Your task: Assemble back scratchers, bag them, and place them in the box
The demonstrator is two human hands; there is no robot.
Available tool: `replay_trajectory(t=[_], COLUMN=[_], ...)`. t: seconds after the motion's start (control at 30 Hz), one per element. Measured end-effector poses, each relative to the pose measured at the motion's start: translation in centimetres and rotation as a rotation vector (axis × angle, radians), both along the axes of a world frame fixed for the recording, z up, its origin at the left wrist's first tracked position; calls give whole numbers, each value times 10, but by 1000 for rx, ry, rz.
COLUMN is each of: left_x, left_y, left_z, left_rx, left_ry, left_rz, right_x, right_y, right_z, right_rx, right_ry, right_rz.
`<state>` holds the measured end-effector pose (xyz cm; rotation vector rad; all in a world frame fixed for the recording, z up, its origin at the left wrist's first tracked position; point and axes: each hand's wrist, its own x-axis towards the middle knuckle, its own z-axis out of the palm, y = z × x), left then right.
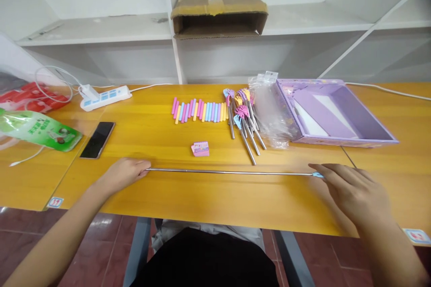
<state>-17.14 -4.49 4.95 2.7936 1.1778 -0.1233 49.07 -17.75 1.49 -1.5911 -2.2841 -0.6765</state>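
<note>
A telescopic back scratcher (232, 172), its thin metal rod drawn out long, stretches level between my hands above the table. My left hand (129, 171) is closed around the rod's left end. At the other end, my right hand (353, 190) pinches the light blue claw head (317, 174); this hand is slightly blurred. Beyond the rod lies a pile of shorter back scratchers (245, 119) with blue, pink, purple and yellow claws. Left of them is a row of pastel tubes (198, 110). A small stack of printed cards (201, 149) sits nearer to me.
Clear plastic bags (272, 112) lie against an open purple box (373, 119) on the right. On the left are a phone (97, 140), a green bottle (40, 129) and a white power strip (106, 98). A cardboard box (218, 11) rests on the shelf behind.
</note>
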Motion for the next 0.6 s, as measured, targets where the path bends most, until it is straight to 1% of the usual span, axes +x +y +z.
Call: replay_trajectory(t=[0.07, 0.13, 0.23, 0.33, 0.4, 0.5, 0.6], left_x=[0, 1, 4, 9, 13, 16, 16], left_y=[0, 1, 1, -8, -17, -32, -41], left_z=[-5, -7, -3, 6, 9, 7, 2], left_rx=[-1, 5, 60, 103, 120, 158, 188], left_ry=[-11, -47, -82, -95, -132, -150, -145], left_rz=[-7, -3, -5, -48, -34, 45, 64], right_x=[-3, -8, -16, -16, -12, -7, -8], right_y=[-3, -7, -12, -18, -20, -22, -19], right_z=[-1, -2, -3, -4, -6, -10, -12], right_rx=[-10, -30, -58, -7, 66, 128, 157], right_ry=[12, 39, 75, 74, 31, -37, -18], right_rz=[14, -2, -53, -77, -100, -156, -177])
